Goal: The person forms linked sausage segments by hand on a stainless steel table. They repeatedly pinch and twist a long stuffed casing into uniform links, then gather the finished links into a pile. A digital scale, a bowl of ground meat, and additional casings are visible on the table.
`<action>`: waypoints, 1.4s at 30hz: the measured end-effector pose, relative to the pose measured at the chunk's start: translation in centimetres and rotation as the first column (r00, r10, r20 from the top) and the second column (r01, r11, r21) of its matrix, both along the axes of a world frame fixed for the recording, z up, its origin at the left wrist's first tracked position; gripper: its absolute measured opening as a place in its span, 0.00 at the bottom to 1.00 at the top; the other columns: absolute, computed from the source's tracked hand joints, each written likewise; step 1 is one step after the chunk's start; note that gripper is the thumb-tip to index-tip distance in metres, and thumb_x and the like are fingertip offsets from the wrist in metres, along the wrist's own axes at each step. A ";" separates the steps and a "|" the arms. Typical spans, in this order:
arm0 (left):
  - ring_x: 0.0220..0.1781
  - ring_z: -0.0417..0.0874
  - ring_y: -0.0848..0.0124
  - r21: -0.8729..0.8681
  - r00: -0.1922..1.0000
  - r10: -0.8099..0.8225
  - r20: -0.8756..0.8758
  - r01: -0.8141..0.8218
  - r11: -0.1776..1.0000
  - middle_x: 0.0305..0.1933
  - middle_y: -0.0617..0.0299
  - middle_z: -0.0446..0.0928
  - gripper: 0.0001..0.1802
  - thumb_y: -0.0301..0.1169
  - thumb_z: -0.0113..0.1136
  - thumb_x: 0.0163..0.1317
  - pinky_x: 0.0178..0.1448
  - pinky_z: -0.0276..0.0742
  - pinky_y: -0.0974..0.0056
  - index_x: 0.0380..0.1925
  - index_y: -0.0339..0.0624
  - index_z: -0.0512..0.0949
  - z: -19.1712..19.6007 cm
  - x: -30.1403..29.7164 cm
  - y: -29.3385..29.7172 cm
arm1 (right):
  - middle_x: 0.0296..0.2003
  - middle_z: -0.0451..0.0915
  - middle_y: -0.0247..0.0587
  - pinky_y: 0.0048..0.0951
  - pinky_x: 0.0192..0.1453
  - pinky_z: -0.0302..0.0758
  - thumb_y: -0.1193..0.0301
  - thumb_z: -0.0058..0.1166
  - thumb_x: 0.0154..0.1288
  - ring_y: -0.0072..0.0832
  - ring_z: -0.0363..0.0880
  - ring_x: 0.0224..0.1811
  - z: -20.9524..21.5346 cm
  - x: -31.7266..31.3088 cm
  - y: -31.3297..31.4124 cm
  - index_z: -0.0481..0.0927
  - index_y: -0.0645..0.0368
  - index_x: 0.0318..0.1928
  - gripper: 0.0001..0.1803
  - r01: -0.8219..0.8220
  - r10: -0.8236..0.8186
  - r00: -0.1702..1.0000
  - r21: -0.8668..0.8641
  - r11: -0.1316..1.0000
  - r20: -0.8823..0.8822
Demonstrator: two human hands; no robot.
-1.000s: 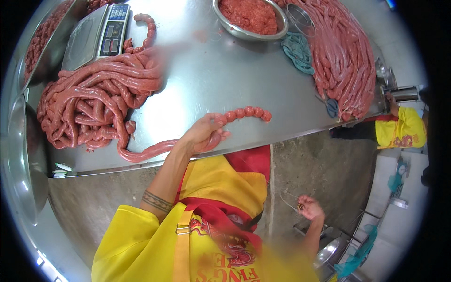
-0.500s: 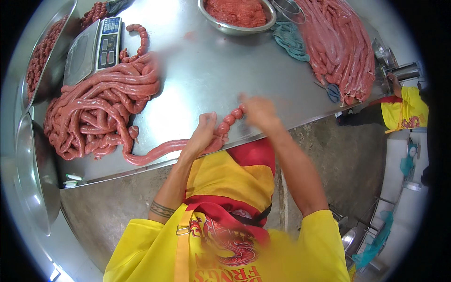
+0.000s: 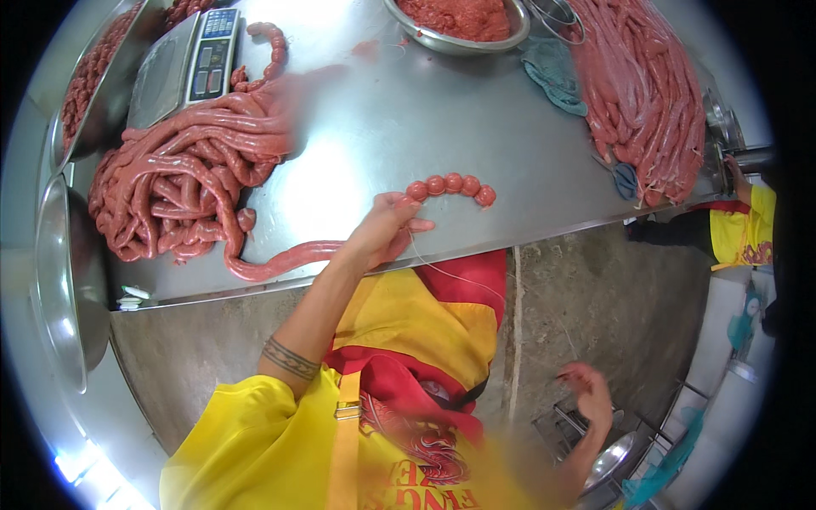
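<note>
Head view: left fingers (image 3: 421, 225) pinch a glossy, pink, beaded sausage (image 3: 436, 184); right fingers (image 3: 578, 372) blurred, unclear.

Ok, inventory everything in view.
Steel table: one, silver, centre
Sausage coil: one heap, red, left
Round sausage links: at least five, red, front
Digital scale: one, grey, back left
Short sausage strand: one, red, beside scale
Steel bowl: one, silver, back, holding red mince
Cloth: one, teal, beside bowl
Round metalware: one, silver, beside bowl
Long sausages: many, pink, right
Scissors: one pair, blue-handled, right
Basins: two, silver, left edge
Co-worker: one, yellow-shirted, right edge
Apron: one, red-yellow, lower middle
String: one, white, across apron
Left fingers: one set, bare, holding links
Right fingers: one set, bare, over floor
</note>
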State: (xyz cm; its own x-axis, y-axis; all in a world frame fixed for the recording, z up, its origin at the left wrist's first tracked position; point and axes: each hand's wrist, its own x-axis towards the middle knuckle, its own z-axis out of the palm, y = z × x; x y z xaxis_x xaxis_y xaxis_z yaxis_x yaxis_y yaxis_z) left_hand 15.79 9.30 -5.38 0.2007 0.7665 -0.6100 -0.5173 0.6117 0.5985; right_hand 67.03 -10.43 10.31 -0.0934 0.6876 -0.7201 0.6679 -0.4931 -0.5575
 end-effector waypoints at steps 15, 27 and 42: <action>0.77 0.68 0.47 -0.157 -0.207 0.148 -0.967 0.943 0.293 0.68 0.44 0.74 0.41 0.51 0.78 0.54 0.81 0.64 0.48 0.62 0.39 0.76 6.8 -23.9 -9.9 | 0.65 0.80 0.47 0.34 0.48 0.85 0.64 0.59 0.77 0.35 0.87 0.52 -9.9 20.0 -3.1 0.68 0.55 0.75 0.31 0.812 -0.680 0.415 -0.090 0.576 -0.604; 0.31 0.83 0.49 -0.263 -0.292 0.017 -0.956 0.883 0.390 0.30 0.54 0.78 0.09 0.29 0.69 0.56 0.35 0.78 0.48 0.30 0.42 0.76 20.9 -21.6 -12.1 | 0.66 0.76 0.53 0.53 0.73 0.70 0.65 0.69 0.61 0.56 0.73 0.68 -14.7 -24.4 25.0 0.78 0.54 0.69 0.34 -0.400 0.344 0.891 0.871 0.287 0.296; 0.63 0.77 0.48 0.024 -0.321 0.258 -0.912 0.584 0.811 0.62 0.49 0.77 0.33 0.38 0.78 0.55 0.71 0.71 0.46 0.60 0.42 0.79 6.9 -13.5 -11.4 | 0.53 0.81 0.49 0.50 0.64 0.74 0.76 0.62 0.61 0.51 0.77 0.61 -13.0 -24.3 36.0 0.82 0.60 0.55 0.20 -0.448 0.006 0.880 0.826 0.341 0.475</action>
